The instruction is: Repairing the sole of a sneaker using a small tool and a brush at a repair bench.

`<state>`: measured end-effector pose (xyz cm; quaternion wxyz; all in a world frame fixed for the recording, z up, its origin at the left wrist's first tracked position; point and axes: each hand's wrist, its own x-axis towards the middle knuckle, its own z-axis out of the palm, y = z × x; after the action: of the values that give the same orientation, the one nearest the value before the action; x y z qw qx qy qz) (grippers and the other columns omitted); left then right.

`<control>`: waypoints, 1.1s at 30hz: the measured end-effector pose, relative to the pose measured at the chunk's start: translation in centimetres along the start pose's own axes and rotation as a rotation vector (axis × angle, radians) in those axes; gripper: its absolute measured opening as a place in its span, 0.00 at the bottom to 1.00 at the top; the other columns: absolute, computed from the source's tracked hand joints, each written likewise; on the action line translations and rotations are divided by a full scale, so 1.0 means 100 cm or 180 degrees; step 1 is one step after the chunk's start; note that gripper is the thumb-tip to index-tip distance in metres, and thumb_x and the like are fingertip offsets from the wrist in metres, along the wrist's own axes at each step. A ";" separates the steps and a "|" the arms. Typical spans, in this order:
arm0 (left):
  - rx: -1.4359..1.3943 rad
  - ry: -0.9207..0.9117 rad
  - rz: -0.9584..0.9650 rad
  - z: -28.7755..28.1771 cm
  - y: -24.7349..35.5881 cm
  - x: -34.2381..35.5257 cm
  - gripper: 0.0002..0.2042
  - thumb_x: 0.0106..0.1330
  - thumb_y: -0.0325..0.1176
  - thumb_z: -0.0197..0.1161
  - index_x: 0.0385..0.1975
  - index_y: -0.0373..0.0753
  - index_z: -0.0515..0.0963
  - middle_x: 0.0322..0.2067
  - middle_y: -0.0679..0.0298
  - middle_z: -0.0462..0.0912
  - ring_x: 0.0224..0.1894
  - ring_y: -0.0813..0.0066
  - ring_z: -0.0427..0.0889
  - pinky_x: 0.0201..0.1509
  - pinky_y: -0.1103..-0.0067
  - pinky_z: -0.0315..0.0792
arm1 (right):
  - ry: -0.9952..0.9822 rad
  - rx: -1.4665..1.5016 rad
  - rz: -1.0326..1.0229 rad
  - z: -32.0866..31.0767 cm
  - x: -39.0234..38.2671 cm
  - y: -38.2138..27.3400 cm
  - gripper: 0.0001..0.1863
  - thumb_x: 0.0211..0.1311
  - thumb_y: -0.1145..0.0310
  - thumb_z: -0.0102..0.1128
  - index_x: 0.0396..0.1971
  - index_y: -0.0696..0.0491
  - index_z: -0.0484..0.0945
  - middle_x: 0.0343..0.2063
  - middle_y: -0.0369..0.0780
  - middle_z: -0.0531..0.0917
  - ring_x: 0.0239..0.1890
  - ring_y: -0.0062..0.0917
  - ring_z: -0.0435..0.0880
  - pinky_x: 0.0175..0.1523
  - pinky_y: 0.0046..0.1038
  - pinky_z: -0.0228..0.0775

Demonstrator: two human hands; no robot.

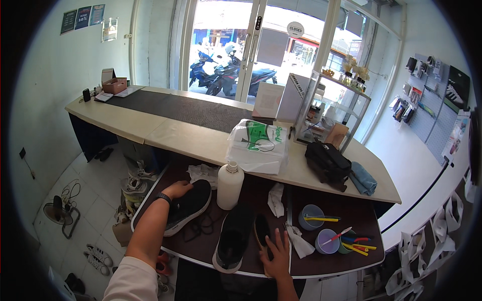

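Observation:
A black shoe with a pale sole (pixel 197 200) lies on the dark lower shelf at the left. My left hand (pixel 176 190), wearing a dark wristband, grips its far side, the fingers partly hidden. The other black shoe (pixel 235 236) rests nearer the middle, with dark laces (pixel 201 227) loose between the pair. To its right lies a brush with a wooden back (pixel 261 232). Over the brush's near end, my right hand (pixel 274 255) has its fingers spread; whether it touches the brush I cannot tell. A white bottle without a cap (pixel 230 186) stands upright behind the shoes.
Crumpled white tissues (pixel 275 199) lie about the shelf. Cups (pixel 311 216) with brushes and pens stand at the right. On the raised counter (pixel 175 129) are a plastic bag (pixel 258 145), a black pouch (pixel 329 163), a blue cloth (pixel 363 178) and a glass display case (pixel 329 108).

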<state>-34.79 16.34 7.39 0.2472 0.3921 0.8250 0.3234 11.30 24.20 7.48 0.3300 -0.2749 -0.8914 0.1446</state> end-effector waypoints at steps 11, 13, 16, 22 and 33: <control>-0.0103 -0.0078 -0.0114 0.000 0.003 -0.001 0.27 0.65 0.50 0.54 0.53 0.31 0.77 0.51 0.45 0.80 0.56 0.52 0.77 0.61 0.70 0.68 | -0.0254 0.0416 0.0244 0.005 -0.002 0.006 0.32 0.51 0.68 0.66 0.60 0.49 0.73 0.67 0.41 0.66 0.62 0.42 0.72 0.65 0.38 0.63; -0.0093 -0.0073 -0.0104 0.000 0.000 0.001 0.27 0.65 0.50 0.54 0.53 0.32 0.77 0.51 0.46 0.80 0.56 0.52 0.77 0.61 0.70 0.67 | -0.0241 0.0387 0.0234 0.005 -0.002 0.006 0.32 0.51 0.68 0.66 0.60 0.49 0.73 0.67 0.42 0.66 0.62 0.42 0.72 0.65 0.37 0.64; -0.0045 -0.0071 -0.0086 0.000 -0.004 0.003 0.27 0.65 0.50 0.53 0.53 0.32 0.77 0.51 0.46 0.80 0.56 0.52 0.77 0.61 0.70 0.67 | -0.0244 0.0403 0.0274 0.006 -0.002 0.007 0.32 0.52 0.68 0.66 0.60 0.49 0.73 0.67 0.42 0.66 0.62 0.42 0.72 0.65 0.37 0.64; 0.0006 -0.0020 -0.0069 -0.001 0.008 -0.004 0.27 0.64 0.49 0.54 0.53 0.32 0.77 0.51 0.45 0.80 0.56 0.52 0.77 0.61 0.71 0.67 | -0.0242 0.0466 0.0408 0.005 -0.002 0.006 0.32 0.52 0.68 0.67 0.61 0.48 0.73 0.66 0.44 0.67 0.63 0.42 0.71 0.65 0.37 0.64; -0.0016 -0.0015 -0.0031 -0.002 0.006 -0.004 0.27 0.65 0.49 0.54 0.53 0.31 0.77 0.51 0.45 0.80 0.56 0.51 0.77 0.61 0.71 0.68 | -0.0180 0.0485 0.0439 0.008 -0.004 0.006 0.33 0.51 0.67 0.67 0.62 0.45 0.72 0.65 0.43 0.69 0.61 0.44 0.72 0.66 0.41 0.63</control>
<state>-34.42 16.25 7.99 0.2517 0.3882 0.8255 0.3233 11.29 24.43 6.44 0.3139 -0.3055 -0.8658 0.2419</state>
